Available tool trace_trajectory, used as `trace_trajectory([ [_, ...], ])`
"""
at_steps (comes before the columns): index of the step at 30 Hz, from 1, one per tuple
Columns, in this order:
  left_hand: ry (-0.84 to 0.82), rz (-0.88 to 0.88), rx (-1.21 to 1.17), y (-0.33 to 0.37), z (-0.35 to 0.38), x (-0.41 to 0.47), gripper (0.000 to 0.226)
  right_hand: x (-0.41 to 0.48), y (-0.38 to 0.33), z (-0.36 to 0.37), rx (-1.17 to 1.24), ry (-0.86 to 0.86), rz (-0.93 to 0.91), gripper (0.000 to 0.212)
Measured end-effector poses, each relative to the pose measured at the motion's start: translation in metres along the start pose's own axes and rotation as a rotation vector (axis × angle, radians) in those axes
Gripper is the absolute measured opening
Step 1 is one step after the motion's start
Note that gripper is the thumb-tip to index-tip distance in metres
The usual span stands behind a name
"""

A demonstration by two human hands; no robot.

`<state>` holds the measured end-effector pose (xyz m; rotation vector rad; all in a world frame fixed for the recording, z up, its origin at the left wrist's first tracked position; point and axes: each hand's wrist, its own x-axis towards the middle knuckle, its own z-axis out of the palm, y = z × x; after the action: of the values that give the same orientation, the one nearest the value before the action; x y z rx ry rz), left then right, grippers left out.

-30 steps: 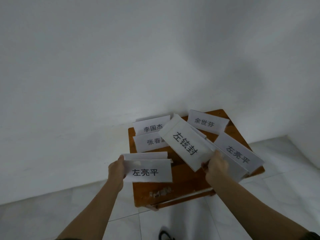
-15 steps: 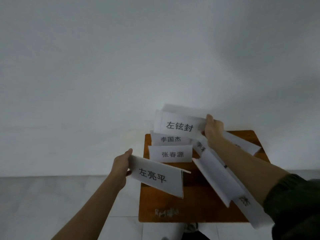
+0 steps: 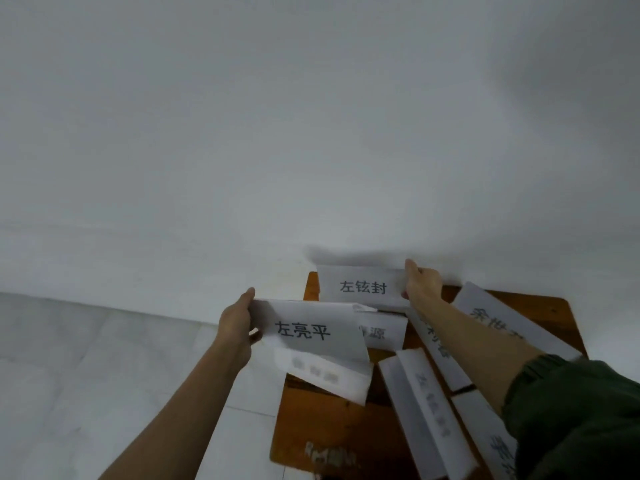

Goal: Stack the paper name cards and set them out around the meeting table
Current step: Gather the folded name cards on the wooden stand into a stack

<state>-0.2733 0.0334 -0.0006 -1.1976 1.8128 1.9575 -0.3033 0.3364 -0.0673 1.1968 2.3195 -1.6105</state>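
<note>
Head view: my left hand (image 3: 239, 327) grips 左亮平 card (image 3: 311, 332), my right hand (image 3: 420, 284) has carried 左铉封 card (image 3: 360, 285) farther back, so stacking proceeds.

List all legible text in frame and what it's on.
"左亮平": near card, gripped by left hand.
"左铉封": far card, gripped by right hand.
"余世", rest hidden by arm: card at right.
"源", start covered: middle card.
Blurred: bottom cards, table-edge marks.

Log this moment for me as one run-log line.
left hand: pinches 左亮平 card, lifted | right hand: grips 左铉封 card at far edge of table | loose cards: scattered on table | stack: not yet formed
</note>
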Motion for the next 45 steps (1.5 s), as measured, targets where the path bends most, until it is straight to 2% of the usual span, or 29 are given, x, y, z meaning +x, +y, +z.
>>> trace_trajectory([
  [3,0.002,-0.007,-0.050,0.012,0.009,0.008,0.038,-0.002,0.003,-0.007,-0.225,-0.081,-0.103,0.057],
  [5,-0.027,0.004,-0.067,0.022,0.019,0.011,0.031,-0.004,0.008,-0.013,-0.485,-0.145,-0.204,0.057],
  [7,-0.048,0.015,-0.064,0.030,0.033,0.014,0.029,-0.007,0.011,-0.021,-0.664,-0.132,-0.257,0.056],
  [9,-0.055,0.028,-0.058,0.038,0.047,0.017,0.029,-0.006,0.010,-0.029,-0.724,-0.089,-0.258,0.056],
  [11,-0.077,0.041,-0.031,0.044,0.064,0.020,0.029,-0.002,0.010,-0.037,-0.712,-0.044,-0.265,0.051],
  [16,-0.178,0.073,0.064,0.040,0.108,0.021,0.022,0.002,0.017,-0.057,-0.420,0.069,-0.166,0.054],
  [24,-0.228,0.034,0.247,0.011,0.145,0.045,0.031,-0.002,0.034,-0.066,-0.314,0.056,-0.122,0.041],
  [27,-0.254,0.114,0.334,0.004,0.150,0.054,0.037,-0.006,0.039,-0.063,-0.362,0.069,-0.140,0.040],
  [31,-0.154,0.326,0.615,-0.002,0.150,0.059,0.046,-0.010,0.032,-0.050,-0.385,0.032,-0.220,0.037],
  [33,-0.082,0.430,0.728,-0.002,0.147,0.059,0.041,-0.010,0.026,-0.041,-0.402,-0.019,-0.251,0.032],
  [35,-0.053,0.405,0.743,-0.004,0.140,0.062,0.042,-0.007,0.023,-0.032,-0.414,-0.065,-0.253,0.028],
  [37,-0.132,0.325,0.736,-0.007,0.137,0.070,0.054,-0.004,0.021,-0.024,-0.416,-0.101,-0.222,0.027],
  [40,-0.300,0.254,0.732,-0.013,0.138,0.071,0.056,-0.002,0.022,-0.019,-0.446,-0.110,-0.185,0.024],
  [43,-0.381,0.216,0.735,-0.015,0.133,0.074,0.067,-0.003,0.020,-0.020,-0.434,-0.142,-0.162,0.025],
  [45,-0.436,0.200,0.708,-0.012,0.126,0.072,0.063,-0.010,0.020,-0.023,-0.371,-0.158,-0.146,0.027],
])
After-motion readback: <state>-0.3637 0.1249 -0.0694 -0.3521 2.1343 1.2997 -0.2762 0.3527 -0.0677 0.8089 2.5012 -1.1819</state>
